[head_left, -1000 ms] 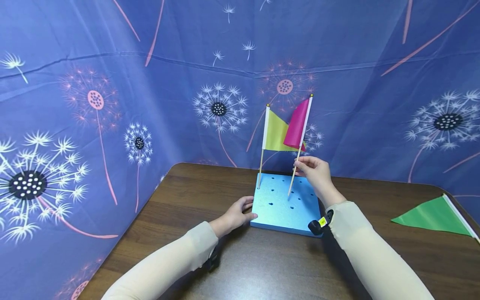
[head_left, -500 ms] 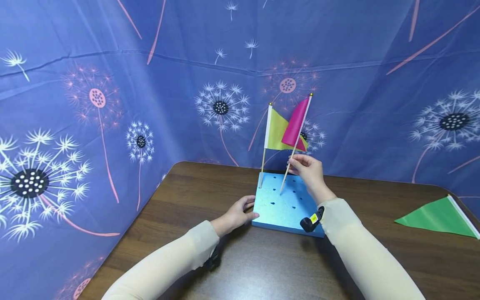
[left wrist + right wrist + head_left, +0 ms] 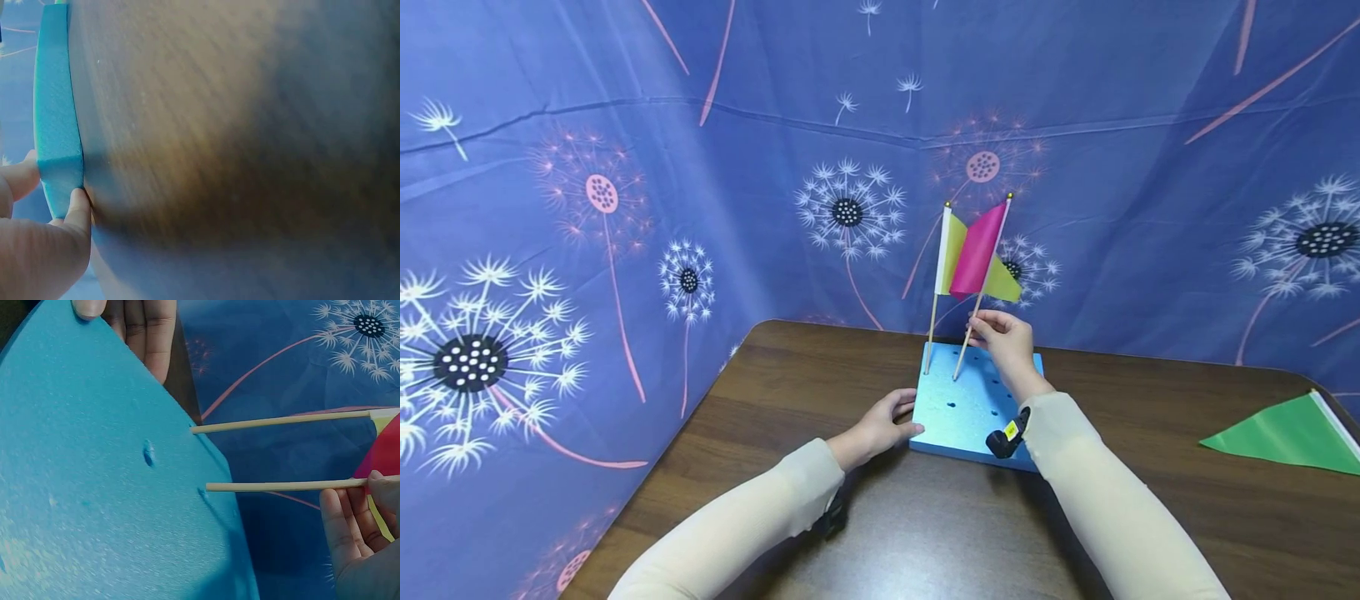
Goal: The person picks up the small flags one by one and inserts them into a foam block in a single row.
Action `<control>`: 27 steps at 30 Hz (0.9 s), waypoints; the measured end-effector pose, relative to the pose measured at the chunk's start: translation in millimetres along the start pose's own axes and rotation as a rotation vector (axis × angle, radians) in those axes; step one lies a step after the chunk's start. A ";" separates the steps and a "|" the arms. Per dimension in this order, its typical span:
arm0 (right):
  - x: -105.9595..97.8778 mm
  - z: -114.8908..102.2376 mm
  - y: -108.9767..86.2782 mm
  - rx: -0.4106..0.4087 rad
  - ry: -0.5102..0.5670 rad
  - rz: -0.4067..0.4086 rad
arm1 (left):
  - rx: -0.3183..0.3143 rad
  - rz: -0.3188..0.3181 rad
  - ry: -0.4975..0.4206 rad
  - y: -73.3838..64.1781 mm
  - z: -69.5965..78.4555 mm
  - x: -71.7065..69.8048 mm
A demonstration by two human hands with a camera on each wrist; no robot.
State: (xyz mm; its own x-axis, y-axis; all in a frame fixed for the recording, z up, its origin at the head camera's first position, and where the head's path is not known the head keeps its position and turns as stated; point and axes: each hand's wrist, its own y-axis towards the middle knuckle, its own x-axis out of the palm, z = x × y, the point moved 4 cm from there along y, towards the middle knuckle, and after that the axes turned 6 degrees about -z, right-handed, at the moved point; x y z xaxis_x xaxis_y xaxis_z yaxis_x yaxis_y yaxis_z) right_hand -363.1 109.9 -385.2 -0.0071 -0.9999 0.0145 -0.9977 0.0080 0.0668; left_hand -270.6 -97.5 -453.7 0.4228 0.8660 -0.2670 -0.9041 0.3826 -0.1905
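A light-blue foam board (image 3: 955,429) with several holes lies on the table. At its left edge my left hand (image 3: 880,427) grips it, thumb on top and fingers along the side; the left wrist view shows the board's side (image 3: 59,112) between thumb and fingers. A yellow flag (image 3: 953,250) stands upright, its stick in a hole near the back left corner. My right hand (image 3: 1006,343) pinches the wooden stick (image 3: 281,486) of a pink flag (image 3: 977,250), tilted slightly right. That stick's lower tip is right at a hole in the board.
A green flag (image 3: 1288,437) lies on the wooden table (image 3: 760,400) at the far right. Blue fabric with dandelion prints (image 3: 760,167) hangs behind the table and along its left side.
My right hand has moved the pink flag left, bringing its lower tip nearer the yellow flag's stick. The left hand keeps its grip on the board.
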 end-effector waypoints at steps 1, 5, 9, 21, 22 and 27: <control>0.6 0.8 0.0 0.000 -0.003 -0.001 | 0.001 -0.001 -0.002 0.1 0.2 0.2; 2.4 2.7 0.1 -0.005 -0.004 -0.004 | -0.001 -0.003 0.001 0.0 -0.4 0.6; 3.8 2.3 1.4 -0.024 -0.007 -0.004 | -0.005 -0.006 0.007 -0.7 -0.9 0.1; 6.6 0.6 2.4 -0.050 -0.045 -0.019 | -0.008 -0.010 0.014 0.2 -1.5 -0.3; 7.2 0.6 2.4 -0.055 -0.047 -0.019 | -0.004 -0.010 0.015 0.2 -1.4 -0.1; 8.7 1.2 3.1 -0.088 -0.063 -0.008 | 0.003 -0.003 0.013 0.9 -1.8 0.2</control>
State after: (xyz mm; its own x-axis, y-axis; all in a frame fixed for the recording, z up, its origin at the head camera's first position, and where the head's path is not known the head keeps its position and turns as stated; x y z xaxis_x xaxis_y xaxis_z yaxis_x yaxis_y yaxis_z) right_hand -366.3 101.1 -386.0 -0.0062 -0.9988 -0.0487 -0.9880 -0.0014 0.1543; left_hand -271.1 -97.5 -455.6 0.4260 0.8608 -0.2785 -0.9031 0.3861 -0.1882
